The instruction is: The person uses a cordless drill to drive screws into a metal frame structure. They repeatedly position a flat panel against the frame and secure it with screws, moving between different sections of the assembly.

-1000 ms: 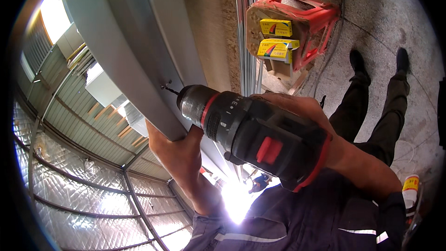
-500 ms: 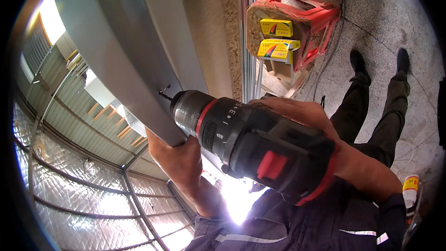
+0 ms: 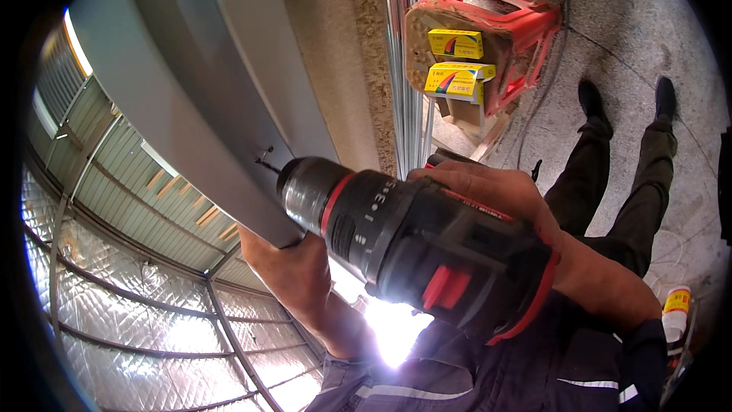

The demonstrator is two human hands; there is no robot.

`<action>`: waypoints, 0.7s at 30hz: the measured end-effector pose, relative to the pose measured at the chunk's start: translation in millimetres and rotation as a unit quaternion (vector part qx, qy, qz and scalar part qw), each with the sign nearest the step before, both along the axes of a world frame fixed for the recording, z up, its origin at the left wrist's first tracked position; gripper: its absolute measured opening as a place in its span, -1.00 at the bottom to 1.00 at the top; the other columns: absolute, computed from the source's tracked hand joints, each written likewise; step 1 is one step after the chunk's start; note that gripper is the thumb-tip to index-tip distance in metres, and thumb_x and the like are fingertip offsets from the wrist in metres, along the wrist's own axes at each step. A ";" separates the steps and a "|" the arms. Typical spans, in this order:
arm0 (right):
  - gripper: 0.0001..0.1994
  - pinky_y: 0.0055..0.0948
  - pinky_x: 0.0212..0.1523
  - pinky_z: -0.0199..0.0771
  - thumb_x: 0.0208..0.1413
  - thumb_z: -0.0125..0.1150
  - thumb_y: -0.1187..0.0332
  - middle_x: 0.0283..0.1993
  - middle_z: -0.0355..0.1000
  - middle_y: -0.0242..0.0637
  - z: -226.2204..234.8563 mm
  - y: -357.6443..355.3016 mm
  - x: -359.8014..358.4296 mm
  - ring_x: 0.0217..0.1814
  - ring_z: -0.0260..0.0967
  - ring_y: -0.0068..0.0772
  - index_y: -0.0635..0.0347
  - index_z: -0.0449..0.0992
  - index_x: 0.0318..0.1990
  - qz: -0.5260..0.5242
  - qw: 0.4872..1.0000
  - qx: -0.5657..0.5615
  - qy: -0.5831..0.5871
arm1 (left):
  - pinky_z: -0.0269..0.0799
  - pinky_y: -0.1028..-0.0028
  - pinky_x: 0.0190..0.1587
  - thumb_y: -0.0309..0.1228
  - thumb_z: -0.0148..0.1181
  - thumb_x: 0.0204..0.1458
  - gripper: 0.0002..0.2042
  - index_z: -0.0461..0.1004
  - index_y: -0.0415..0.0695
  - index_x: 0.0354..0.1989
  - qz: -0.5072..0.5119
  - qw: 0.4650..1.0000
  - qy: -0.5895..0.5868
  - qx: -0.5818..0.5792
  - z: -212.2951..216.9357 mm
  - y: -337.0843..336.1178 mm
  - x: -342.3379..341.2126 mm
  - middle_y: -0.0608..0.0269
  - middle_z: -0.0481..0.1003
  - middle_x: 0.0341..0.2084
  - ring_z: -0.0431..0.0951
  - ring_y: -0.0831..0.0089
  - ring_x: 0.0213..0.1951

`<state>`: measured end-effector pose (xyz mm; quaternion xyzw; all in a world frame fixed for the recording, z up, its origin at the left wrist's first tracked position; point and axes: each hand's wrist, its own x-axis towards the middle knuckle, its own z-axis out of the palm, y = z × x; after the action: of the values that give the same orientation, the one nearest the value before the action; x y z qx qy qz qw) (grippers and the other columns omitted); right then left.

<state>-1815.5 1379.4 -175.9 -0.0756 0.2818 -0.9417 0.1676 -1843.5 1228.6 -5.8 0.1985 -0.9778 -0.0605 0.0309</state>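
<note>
My right hand (image 3: 496,194) is wrapped round the handle of a black and red cordless drill (image 3: 427,244). The drill points left, and its thin dark bit (image 3: 267,163) meets the inner face of a long grey metal profile (image 3: 229,107). Small curled shavings cling around the tip; how deep the bit sits cannot be made out. My left hand (image 3: 293,271) grips the profile's lower edge just below the chuck, most of its fingers hidden behind the metal. The chuck (image 3: 306,191) looks smeared, as if spinning.
A red plastic stool (image 3: 526,38) stands beyond the drill with two yellow boxes (image 3: 457,80) on its dusty top. Several thin metal rods (image 3: 408,69) run beside it. A white container with a yellow label (image 3: 675,311) is at the right. Silvery insulated sheeting (image 3: 137,297) spans the lower left.
The chuck's ridged texture, clear before, is now blurred. The profile and drill front have shifted slightly in view, while both hands keep their grips.
</note>
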 end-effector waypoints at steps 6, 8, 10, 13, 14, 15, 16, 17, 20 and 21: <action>-0.33 -0.26 -0.07 0.51 -0.14 0.47 0.28 -0.05 0.51 0.00 -1.1 -4.8 -1.5 -0.11 0.54 -0.01 0.35 0.40 0.18 -0.039 0.995 0.058 0.065 | 0.43 0.48 -0.12 -0.35 0.56 -0.24 -0.50 0.48 -0.28 -0.13 -0.003 0.999 -0.012 -0.050 3.5 -0.9 3.0 0.19 0.57 -0.31 0.55 0.48 -0.26; -0.32 -0.26 -0.07 0.50 -0.14 0.47 0.28 -0.06 0.50 0.00 0.3 -3.1 -1.9 -0.11 0.53 -0.02 0.35 0.39 0.18 -0.029 0.996 0.056 0.063 | 0.43 0.48 -0.12 -0.37 0.54 -0.24 -0.51 0.48 -0.28 -0.12 0.007 0.999 -0.013 -0.047 4.9 2.5 2.2 0.19 0.57 -0.30 0.55 0.48 -0.25; -0.31 -0.26 -0.06 0.49 -0.15 0.47 0.27 -0.06 0.50 0.00 -0.7 -4.1 -0.7 -0.10 0.52 -0.03 0.35 0.39 0.19 -0.027 0.997 0.046 0.049 | 0.43 0.49 -0.12 -0.39 0.53 -0.24 -0.51 0.47 -0.28 -0.11 0.003 0.998 -0.024 -0.054 4.3 5.2 -1.7 0.19 0.57 -0.30 0.55 0.48 -0.24; -0.30 -0.26 -0.04 0.48 -0.15 0.47 0.28 -0.05 0.49 0.01 -3.5 -4.8 -2.2 -0.08 0.51 -0.04 0.35 0.38 0.19 -0.033 0.997 0.037 0.053 | 0.43 0.49 -0.11 -0.43 0.50 -0.23 -0.52 0.47 -0.29 -0.10 0.007 0.999 -0.014 -0.053 3.7 2.2 -1.0 0.18 0.58 -0.30 0.56 0.48 -0.23; -0.30 -0.26 -0.04 0.48 -0.14 0.47 0.28 -0.05 0.49 0.01 -3.9 -3.9 -3.1 -0.08 0.51 -0.04 0.36 0.37 0.19 -0.036 0.997 0.041 0.059 | 0.43 0.49 -0.11 -0.44 0.49 -0.23 -0.53 0.47 -0.29 -0.10 0.006 0.999 -0.007 -0.044 2.7 4.0 -1.2 0.18 0.58 -0.30 0.56 0.48 -0.23; -0.31 -0.26 -0.03 0.48 -0.14 0.46 0.28 -0.04 0.49 0.01 -4.2 -3.8 -4.4 -0.07 0.51 -0.05 0.36 0.37 0.19 -0.039 0.996 0.045 0.065 | 0.43 0.50 -0.11 -0.45 0.49 -0.23 -0.53 0.47 -0.29 -0.10 0.006 0.999 0.001 -0.034 1.0 6.4 -1.7 0.18 0.58 -0.30 0.56 0.48 -0.23; -0.31 -0.26 -0.03 0.48 -0.13 0.46 0.29 -0.05 0.49 0.00 -4.1 -2.3 -5.9 -0.07 0.51 -0.05 0.36 0.37 0.19 -0.041 0.995 0.054 0.071 | 0.43 0.50 -0.12 -0.45 0.48 -0.22 -0.54 0.47 -0.29 -0.10 0.005 0.999 -0.001 -0.032 1.1 6.2 -2.0 0.17 0.58 -0.30 0.56 0.48 -0.23; -0.32 -0.26 -0.04 0.48 -0.13 0.46 0.29 -0.05 0.50 0.00 -2.5 -0.7 -6.4 -0.08 0.52 -0.04 0.36 0.37 0.19 -0.037 0.995 0.057 0.069 | 0.43 0.50 -0.12 -0.46 0.48 -0.22 -0.54 0.47 -0.30 -0.10 0.004 1.000 -0.002 -0.030 1.2 6.0 -2.2 0.17 0.58 -0.30 0.56 0.48 -0.24; -0.33 -0.28 -0.08 0.50 -0.12 0.46 0.27 -0.06 0.50 0.00 8.2 4.3 -6.0 -0.11 0.53 -0.03 0.36 0.38 0.17 -0.022 0.996 0.065 0.056 | 0.44 0.49 -0.14 -0.46 0.48 -0.21 -0.54 0.47 -0.30 -0.10 0.007 1.000 0.000 -0.021 3.0 -4.4 2.3 0.16 0.58 -0.31 0.57 0.47 -0.25; -0.33 -0.28 -0.10 0.50 -0.12 0.45 0.27 -0.06 0.50 0.00 12.0 5.3 -4.9 -0.12 0.53 -0.02 0.36 0.38 0.17 -0.021 0.996 0.072 0.051 | 0.45 0.49 -0.15 -0.46 0.48 -0.21 -0.55 0.47 -0.30 -0.10 0.013 1.000 0.023 -0.002 1.2 -12.2 7.7 0.16 0.58 -0.31 0.57 0.47 -0.26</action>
<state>-1820.4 1384.7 -163.9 -0.1055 0.3582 -0.9173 0.1379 -1835.8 1216.4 -4.6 0.2096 -0.9742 -0.0624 0.0550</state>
